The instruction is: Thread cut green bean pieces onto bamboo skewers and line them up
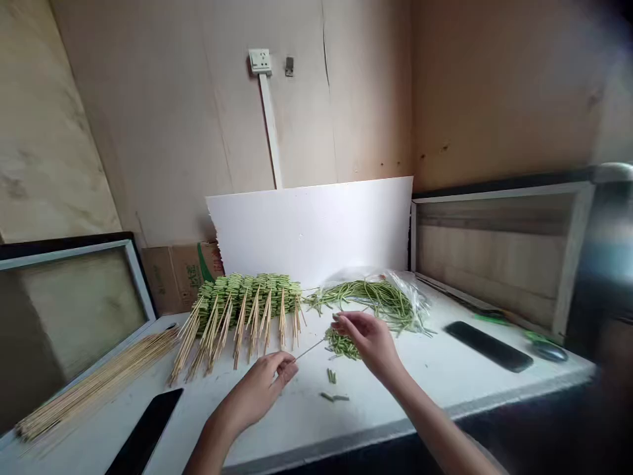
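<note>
My left hand (pixel 271 379) is closed on a thin skewer (pixel 310 348), whose free end points up and to the right. Between the fingertips of my right hand (pixel 364 335) is a short green bean piece (pixel 335 317), held apart from the skewer's tip. Just below and behind those fingers lies a small pile of cut green bean pieces (pixel 341 344). A few loose cut pieces (pixel 331 376) rest on the white table nearer me. To the left, finished bean skewers (pixel 247 297) are stacked in rows, bare sticks toward me.
Long whole green beans (pixel 376 295) lie on a clear plastic bag (pixel 420 303) at the back. Bare bamboo skewers (pixel 99 382) are bundled at the left, near a black phone (pixel 146 429). Another dark phone (pixel 488 345) and a computer mouse (pixel 548 351) sit right. A white board (pixel 311 231) stands behind.
</note>
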Demonstrator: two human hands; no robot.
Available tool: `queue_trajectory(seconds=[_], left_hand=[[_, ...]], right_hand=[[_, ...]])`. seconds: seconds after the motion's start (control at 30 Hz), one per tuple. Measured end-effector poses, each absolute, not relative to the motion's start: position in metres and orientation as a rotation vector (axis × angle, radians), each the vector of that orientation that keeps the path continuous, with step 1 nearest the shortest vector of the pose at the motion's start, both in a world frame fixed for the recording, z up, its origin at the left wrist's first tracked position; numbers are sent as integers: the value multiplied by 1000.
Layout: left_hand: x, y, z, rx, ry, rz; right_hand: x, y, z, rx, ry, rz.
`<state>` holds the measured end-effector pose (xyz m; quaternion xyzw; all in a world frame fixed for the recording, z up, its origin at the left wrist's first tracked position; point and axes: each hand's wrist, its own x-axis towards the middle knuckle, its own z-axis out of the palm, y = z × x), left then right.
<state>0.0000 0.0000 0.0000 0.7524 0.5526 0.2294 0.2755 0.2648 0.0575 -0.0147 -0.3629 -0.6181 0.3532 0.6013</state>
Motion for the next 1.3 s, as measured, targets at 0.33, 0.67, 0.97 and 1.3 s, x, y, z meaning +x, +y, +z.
queue_trajectory(seconds=[0.33,0.67,0.97,1.3], left_hand=[[6,11,-14,2052,1290,772],[-27,19,-12,2131,1448,898],[-17,11,-12,2114,1362,955],[-11,16,-23,2066,1312,980]], right_hand=[[241,40,-15,-754,-1592,900],[265,51,-7,-804,-996,1030],[274,52,-32,-689,-825,1339],[276,48,-29,-601,-837,1384]])
